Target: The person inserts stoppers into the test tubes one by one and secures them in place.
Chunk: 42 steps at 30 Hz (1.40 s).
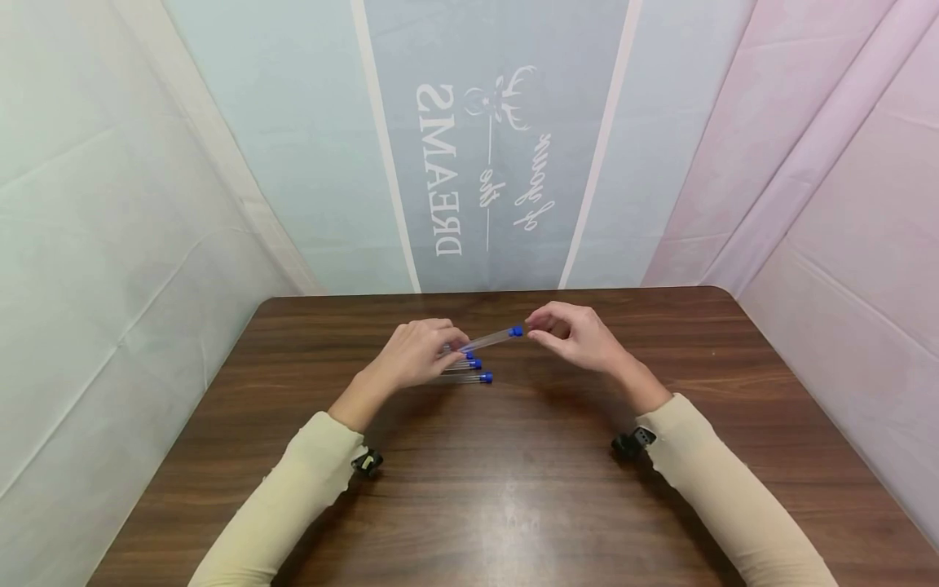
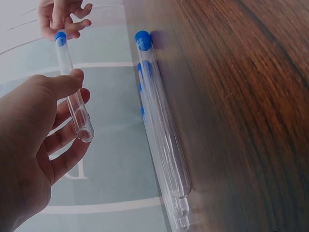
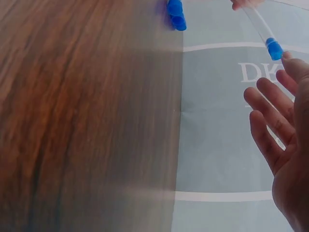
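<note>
My left hand [image 1: 420, 350] pinches a clear test tube [image 2: 67, 63] with a blue cap between thumb and fingers, above the table. The tube's rounded end lies by the fingers in the left wrist view, and its capped end points to the right hand. My right hand [image 1: 579, 336] is just beyond the blue cap [image 3: 274, 49], fingers loosely bent. In the head view a small gap shows between cap and fingertips; the right wrist view puts the thumb close by the cap. Under the left hand, several capped test tubes [image 2: 161, 111] lie side by side, partly hidden in the head view.
The tubes rest on a dark wood-grain table [image 1: 506, 473] with rounded far corners. Behind it hangs a grey-blue cloth [image 1: 499, 269] with mirrored white lettering. Pale cloth walls [image 1: 110, 244] stand at both sides.
</note>
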{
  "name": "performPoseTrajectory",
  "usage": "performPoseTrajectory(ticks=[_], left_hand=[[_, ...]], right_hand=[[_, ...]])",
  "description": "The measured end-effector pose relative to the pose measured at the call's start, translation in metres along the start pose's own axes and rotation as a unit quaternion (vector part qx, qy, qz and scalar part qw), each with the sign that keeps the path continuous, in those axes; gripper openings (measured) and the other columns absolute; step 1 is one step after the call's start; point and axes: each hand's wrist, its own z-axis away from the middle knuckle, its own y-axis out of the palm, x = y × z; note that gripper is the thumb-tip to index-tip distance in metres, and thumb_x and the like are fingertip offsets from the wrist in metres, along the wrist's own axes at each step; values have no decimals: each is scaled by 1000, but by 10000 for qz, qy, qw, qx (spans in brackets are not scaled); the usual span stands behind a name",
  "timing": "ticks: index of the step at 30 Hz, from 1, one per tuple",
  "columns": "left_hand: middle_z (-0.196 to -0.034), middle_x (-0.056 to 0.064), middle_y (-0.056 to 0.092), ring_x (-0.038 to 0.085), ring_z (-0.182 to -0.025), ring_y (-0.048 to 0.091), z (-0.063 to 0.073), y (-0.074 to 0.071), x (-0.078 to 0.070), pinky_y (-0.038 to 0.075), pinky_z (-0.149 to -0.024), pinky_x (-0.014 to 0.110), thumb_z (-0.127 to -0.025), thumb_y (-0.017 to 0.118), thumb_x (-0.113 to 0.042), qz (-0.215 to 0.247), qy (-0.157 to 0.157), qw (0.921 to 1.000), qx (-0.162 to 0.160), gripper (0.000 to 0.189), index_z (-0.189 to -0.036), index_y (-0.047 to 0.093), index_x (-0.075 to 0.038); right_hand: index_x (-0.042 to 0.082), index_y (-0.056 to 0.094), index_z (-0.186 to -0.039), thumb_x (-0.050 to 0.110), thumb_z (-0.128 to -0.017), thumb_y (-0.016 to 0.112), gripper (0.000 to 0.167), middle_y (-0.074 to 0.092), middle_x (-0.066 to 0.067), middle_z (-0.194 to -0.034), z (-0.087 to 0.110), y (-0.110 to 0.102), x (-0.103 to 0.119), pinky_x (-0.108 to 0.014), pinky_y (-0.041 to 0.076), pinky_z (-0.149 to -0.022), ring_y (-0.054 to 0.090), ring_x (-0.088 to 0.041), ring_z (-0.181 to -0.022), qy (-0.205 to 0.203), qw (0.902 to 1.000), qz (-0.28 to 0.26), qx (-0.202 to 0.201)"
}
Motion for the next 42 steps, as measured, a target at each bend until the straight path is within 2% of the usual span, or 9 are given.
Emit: performPoseTrajectory(ticks=[4, 9, 16, 19, 22, 26, 31, 42], left_hand=[[-99, -5, 80, 12, -80, 72, 1, 1, 1, 45, -57, 23, -102, 85, -26, 42, 66, 10000, -50, 16, -117, 86, -19], [-97, -6, 79, 12, -82, 73, 1, 3, 0, 48, -59, 24, -101, 86, -25, 30, 101, 9999, -124, 16, -116, 86, -20], [-96, -5, 79, 12, -77, 71, -2, 5, -3, 47, -57, 24, -101, 87, -23, 100, 232, 9995, -169, 15, -114, 85, -18], [-97, -4, 79, 11, -75, 71, -3, 7, -4, 47, -56, 24, -101, 86, -24, 72, 289, 9994, -188, 14, -114, 85, -17], [-98, -4, 79, 10, -74, 70, -3, 9, -5, 46, -56, 22, -102, 85, -24, 37, 327, 9993, -203, 14, -114, 85, -17], [-97, -2, 77, 11, -73, 68, -2, 9, -7, 45, -55, 22, -103, 84, -22, -15, 401, 9989, -222, 13, -114, 84, -16], [-97, -2, 76, 11, -73, 68, -2, 9, -8, 46, -56, 23, -104, 83, -22, -126, 433, 9988, -193, 12, -114, 82, -17], [-95, -1, 75, 13, -73, 68, -1, 2, -13, 48, -56, 26, -102, 85, -23, -303, 443, 9984, -173, 12, -112, 81, -16]], right_hand=[[6, 80, -116, 6, -99, 84, 17, 84, -5, -96, 0, 2, 0, -27, 61, -66, 75, -9, -78, -266, 9980, 539, 172], [9, 80, -117, 11, -101, 83, 16, 83, -2, -96, 0, 3, 4, -35, 62, -63, 73, -10, -75, -455, 9943, 901, 356], [11, 77, -114, 14, -102, 81, 13, 78, 1, -92, 0, 5, 3, -26, 54, -62, 63, -4, -70, -922, 9818, 1613, 405], [13, 77, -113, 13, -101, 80, 12, 74, 3, -88, -1, 6, 4, -25, 49, -59, 57, -2, -64, -1176, 9746, 1873, 350], [14, 76, -112, 15, -102, 78, 10, 71, 5, -85, -1, 6, 6, -23, 44, -56, 50, 0, -61, -1250, 9702, 2040, 397], [15, 75, -111, 16, -104, 77, 7, 69, 6, -83, 0, 7, 8, -22, 40, -55, 47, 0, -59, -1289, 9673, 2135, 467], [15, 75, -110, 15, -105, 75, 4, 70, 6, -84, 1, 8, 7, -25, 42, -54, 50, -3, -59, -1414, 9659, 2127, 421], [12, 74, -114, 14, -108, 72, 7, 74, 3, -86, 3, 11, 11, -28, 45, -57, 50, -4, -61, -1260, 9682, 2111, 472]])
